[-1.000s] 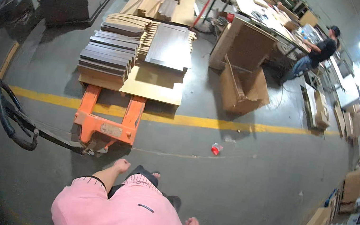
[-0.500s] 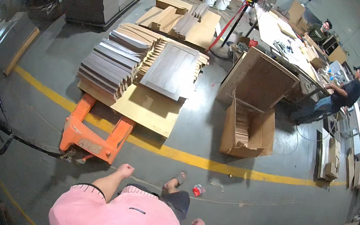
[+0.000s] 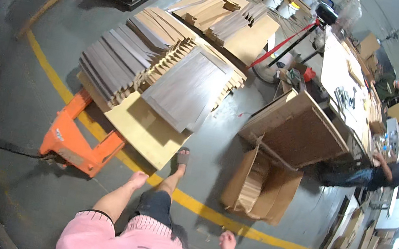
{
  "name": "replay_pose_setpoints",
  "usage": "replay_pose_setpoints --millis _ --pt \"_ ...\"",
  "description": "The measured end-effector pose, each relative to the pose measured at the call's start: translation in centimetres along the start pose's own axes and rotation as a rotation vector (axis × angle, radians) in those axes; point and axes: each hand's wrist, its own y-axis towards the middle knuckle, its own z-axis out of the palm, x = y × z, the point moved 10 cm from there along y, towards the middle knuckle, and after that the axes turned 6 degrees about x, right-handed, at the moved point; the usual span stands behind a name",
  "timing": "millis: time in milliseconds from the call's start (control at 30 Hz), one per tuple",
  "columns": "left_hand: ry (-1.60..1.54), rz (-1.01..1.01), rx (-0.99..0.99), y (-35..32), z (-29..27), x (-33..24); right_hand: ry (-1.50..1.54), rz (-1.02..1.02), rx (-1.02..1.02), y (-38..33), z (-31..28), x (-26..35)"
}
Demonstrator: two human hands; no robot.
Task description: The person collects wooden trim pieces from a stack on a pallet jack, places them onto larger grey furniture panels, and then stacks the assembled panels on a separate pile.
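My left hand (image 3: 138,180) is loosely curled and holds nothing that shows. It hangs in the air beyond the near edge of a yellowish board (image 3: 147,131), touching nothing. My right hand (image 3: 228,241) is also curled, low on the right, over the floor short of an open cardboard box (image 3: 278,194). On the pallet load ahead, a grey framed cabinet door panel (image 3: 187,87) lies tilted over a stack of light wooden strips (image 3: 167,65). Grey-brown strips (image 3: 115,59) are stacked beside it. Under the load sits an orange pallet jack (image 3: 69,136).
Behind the box leans a big brown board (image 3: 306,124). A long worktable (image 3: 335,66) stands at the right, with two people beside it. A second pallet of wood pieces (image 3: 228,20) lies farther back. A yellow line (image 3: 201,207) crosses the floor.
I have stepped forward, so the pallet load and box are closer and the view has tilted. Both arms have swung, the right hand rising into fuller view. Both hands stay curled.
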Motion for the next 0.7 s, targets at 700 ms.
replay_pose_setpoints --millis 700 --pt "-1.023 -0.26 -0.21 36.7 5.4 -16.4 -0.309 0.488 0.139 21.0 2.3 18.2"
